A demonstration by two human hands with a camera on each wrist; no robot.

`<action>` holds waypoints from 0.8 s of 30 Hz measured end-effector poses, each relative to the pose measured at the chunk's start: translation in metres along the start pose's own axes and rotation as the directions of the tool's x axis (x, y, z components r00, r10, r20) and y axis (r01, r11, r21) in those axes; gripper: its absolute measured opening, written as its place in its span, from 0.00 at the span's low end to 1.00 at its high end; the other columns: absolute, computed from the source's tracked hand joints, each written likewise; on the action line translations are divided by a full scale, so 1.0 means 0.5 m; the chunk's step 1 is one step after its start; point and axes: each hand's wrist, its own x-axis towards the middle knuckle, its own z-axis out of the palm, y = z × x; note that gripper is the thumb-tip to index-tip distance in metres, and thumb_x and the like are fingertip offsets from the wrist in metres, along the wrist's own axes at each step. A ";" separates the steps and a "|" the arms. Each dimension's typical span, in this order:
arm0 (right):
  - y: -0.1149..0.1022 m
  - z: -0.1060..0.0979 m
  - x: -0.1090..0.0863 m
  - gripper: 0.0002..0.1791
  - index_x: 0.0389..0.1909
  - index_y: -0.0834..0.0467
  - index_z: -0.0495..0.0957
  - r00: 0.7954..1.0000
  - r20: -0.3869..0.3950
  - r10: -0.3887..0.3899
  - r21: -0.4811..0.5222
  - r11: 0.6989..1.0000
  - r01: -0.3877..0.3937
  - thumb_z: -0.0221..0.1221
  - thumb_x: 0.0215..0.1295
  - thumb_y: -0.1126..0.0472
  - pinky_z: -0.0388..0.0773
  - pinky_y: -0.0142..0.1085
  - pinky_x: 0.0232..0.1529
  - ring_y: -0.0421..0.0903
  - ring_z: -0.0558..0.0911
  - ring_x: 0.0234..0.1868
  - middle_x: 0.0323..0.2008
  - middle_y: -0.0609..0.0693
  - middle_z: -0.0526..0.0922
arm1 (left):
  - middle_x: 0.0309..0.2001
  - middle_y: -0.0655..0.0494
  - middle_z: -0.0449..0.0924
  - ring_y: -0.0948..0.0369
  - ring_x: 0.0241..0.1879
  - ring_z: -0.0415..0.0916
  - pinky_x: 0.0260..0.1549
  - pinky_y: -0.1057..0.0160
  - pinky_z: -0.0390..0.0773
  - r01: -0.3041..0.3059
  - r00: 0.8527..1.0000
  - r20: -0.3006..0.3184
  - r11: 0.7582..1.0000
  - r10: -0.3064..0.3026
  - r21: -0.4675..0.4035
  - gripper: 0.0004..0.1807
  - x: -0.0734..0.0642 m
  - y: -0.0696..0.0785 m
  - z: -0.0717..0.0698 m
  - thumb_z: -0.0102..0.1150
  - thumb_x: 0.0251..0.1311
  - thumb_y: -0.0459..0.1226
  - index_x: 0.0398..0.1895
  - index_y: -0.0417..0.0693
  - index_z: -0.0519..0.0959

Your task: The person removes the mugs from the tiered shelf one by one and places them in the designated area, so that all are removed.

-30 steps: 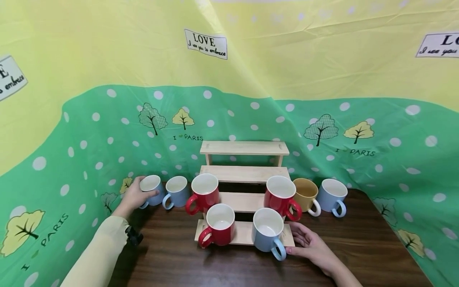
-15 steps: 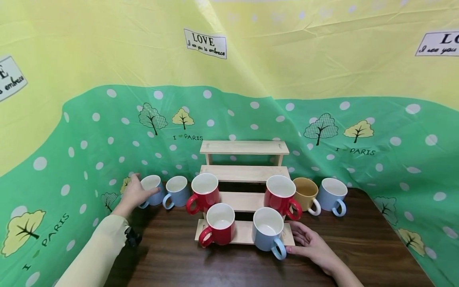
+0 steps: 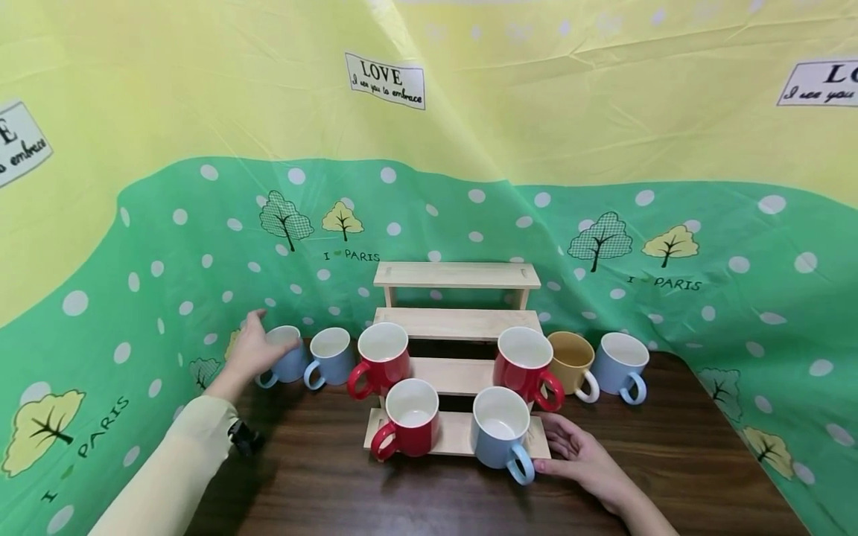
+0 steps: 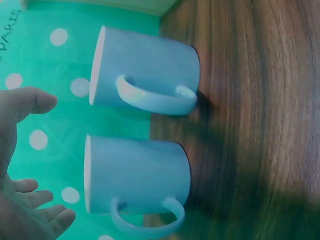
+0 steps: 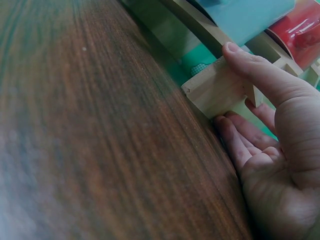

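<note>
My left hand [image 3: 251, 350] hovers with spread fingers at the rim of the leftmost light-blue mug [image 3: 291, 366], covering part of it in the head view. In the left wrist view the thumb and fingers stand apart from that mug [image 4: 137, 175], with nothing between them. Beside it is a second light-blue mug [image 3: 333, 365]. My right hand [image 3: 586, 465] grips the right end of a stepped wooden rack [image 3: 459, 275] at its lowest tier, the thumb in front and the fingers curled behind. A light-blue mug [image 3: 492, 439] stands on that tier, near the thumb.
A red mug [image 3: 418, 432] shares the lowest tier. Above it, two red mugs, left [image 3: 383, 361] and right [image 3: 519, 368], stand at the ends of the second tier. A tan mug [image 3: 570, 366] and a light-blue mug [image 3: 618, 372] stand right of the rack. A patterned cloth [image 3: 442, 216] hangs behind.
My left hand has let go of the leftmost light-blue mug; its fingers have straightened and risen toward the rim. My right hand has stayed at the rack.
</note>
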 end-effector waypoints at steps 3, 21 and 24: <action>-0.001 0.001 -0.001 0.48 0.82 0.68 0.57 1.000 0.000 -0.007 -0.001 1.000 0.007 0.74 0.70 0.61 0.77 0.25 0.61 0.65 0.76 0.73 0.75 0.70 0.71 | 0.77 0.20 0.57 0.29 0.70 0.65 0.64 0.29 0.72 0.011 1.000 0.001 1.000 -0.011 -0.017 0.62 -0.008 0.017 -0.008 0.71 0.66 0.55 0.85 0.30 0.44; -0.003 -0.001 -0.003 0.49 0.82 0.69 0.56 1.000 0.000 0.000 -0.004 1.000 0.000 0.74 0.70 0.61 0.76 0.24 0.61 0.65 0.75 0.74 0.75 0.71 0.71 | 0.83 0.35 0.58 0.35 0.76 0.67 0.69 0.34 0.74 -0.194 0.981 -0.024 0.951 0.194 -0.239 0.55 -0.091 0.159 0.012 0.68 0.73 0.55 0.87 0.37 0.48; -0.003 0.000 -0.003 0.48 0.82 0.69 0.57 1.000 0.002 -0.009 -0.006 1.000 0.009 0.74 0.70 0.61 0.76 0.24 0.61 0.65 0.76 0.73 0.75 0.71 0.71 | 0.83 0.36 0.59 0.36 0.76 0.67 0.68 0.34 0.75 -0.237 0.971 -0.037 0.943 0.235 -0.235 0.53 -0.105 0.172 0.016 0.68 0.73 0.54 0.86 0.38 0.50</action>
